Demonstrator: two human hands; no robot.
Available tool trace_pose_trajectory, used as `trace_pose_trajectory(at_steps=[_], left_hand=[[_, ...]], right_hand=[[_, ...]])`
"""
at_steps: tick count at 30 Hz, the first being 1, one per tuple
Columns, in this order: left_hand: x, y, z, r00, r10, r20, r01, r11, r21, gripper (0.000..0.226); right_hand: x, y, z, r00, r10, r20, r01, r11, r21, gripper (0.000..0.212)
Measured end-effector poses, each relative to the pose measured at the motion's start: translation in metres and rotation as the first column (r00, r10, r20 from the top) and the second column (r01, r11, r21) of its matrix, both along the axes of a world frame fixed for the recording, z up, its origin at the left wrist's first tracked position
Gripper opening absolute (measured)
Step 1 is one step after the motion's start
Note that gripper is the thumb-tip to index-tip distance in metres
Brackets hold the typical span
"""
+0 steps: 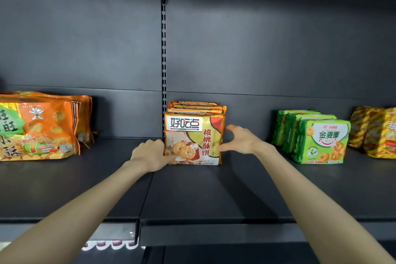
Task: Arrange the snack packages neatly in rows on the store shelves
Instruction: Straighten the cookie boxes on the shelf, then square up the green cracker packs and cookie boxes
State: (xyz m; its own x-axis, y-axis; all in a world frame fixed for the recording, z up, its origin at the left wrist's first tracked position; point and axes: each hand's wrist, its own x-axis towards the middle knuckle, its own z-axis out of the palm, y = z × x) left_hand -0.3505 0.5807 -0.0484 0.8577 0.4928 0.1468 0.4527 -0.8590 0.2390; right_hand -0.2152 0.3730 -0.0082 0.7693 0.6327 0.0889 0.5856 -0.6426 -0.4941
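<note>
1. A row of walnut-biscuit packs [196,107] stands upright, one behind another, at the centre of the frame on the dark shelf [214,191], just right of the slotted upright [163,49].
2. The left hand [150,154] grips the lower left edge of the front walnut-biscuit pack [194,135], with the thumb on its face and the fingers [159,142] curled against its side.
3. The right hand [237,141] is spread in a wide C. Its thumb tip touches the front pack's right edge and its fingers are apart, holding nothing.
4. Orange snack bags [40,128] sit at the left of the frame.
5. Three green biscuit packs [321,141] line up at the right, with yellow striped bags [377,133] at the far right edge.
</note>
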Motion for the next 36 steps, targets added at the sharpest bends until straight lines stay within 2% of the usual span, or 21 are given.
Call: trace_pose_trajectory(at_steps=[4, 7, 10, 13, 20, 25, 29, 36], left_hand=[[-0.009, -0.031, 0.019, 0.999, -0.044, 0.02, 0.041, 0.989, 0.145, 0.032], [-0.005, -0.058, 0.037, 0.988, -0.137, 0.067, 0.122, 0.972, 0.199, 0.03], [0.01, -0.091, 0.053, 0.966, -0.238, 0.097, 0.207, 0.944, 0.256, 0.044], [0.029, -0.127, 0.065, 0.935, -0.317, 0.157, 0.26, 0.917, 0.304, 0.048], [0.076, -0.218, 0.083, 0.928, -0.355, 0.112, 0.284, 0.87, 0.403, 0.064], [0.104, -0.272, 0.065, 0.931, -0.338, 0.14, 0.284, 0.91, 0.303, 0.069], [0.124, -0.305, 0.044, 0.936, -0.329, 0.125, 0.303, 0.934, 0.19, 0.073], [0.164, -0.322, 0.032, 0.945, -0.27, 0.183, 0.279, 0.96, -0.026, 0.089]], right_hand=[[-0.002, -0.025, 0.009, 0.994, -0.016, 0.108, 0.023, 0.998, -0.057, 0.072], [0.002, -0.05, 0.019, 0.985, -0.031, 0.169, 0.045, 0.996, -0.078, 0.068], [0.013, -0.081, 0.032, 0.972, -0.052, 0.227, 0.076, 0.992, -0.098, 0.068], [0.023, -0.116, 0.044, 0.956, -0.068, 0.285, 0.103, 0.989, -0.107, 0.067], [0.057, -0.208, 0.067, 0.92, -0.052, 0.388, 0.126, 0.978, -0.167, 0.067], [0.085, -0.261, 0.065, 0.915, -0.038, 0.402, 0.119, 0.976, -0.18, 0.066], [0.106, -0.289, 0.051, 0.935, -0.016, 0.354, 0.089, 0.978, -0.191, 0.069], [0.145, -0.309, 0.038, 0.969, -0.028, 0.247, 0.041, 0.998, -0.049, 0.081]])
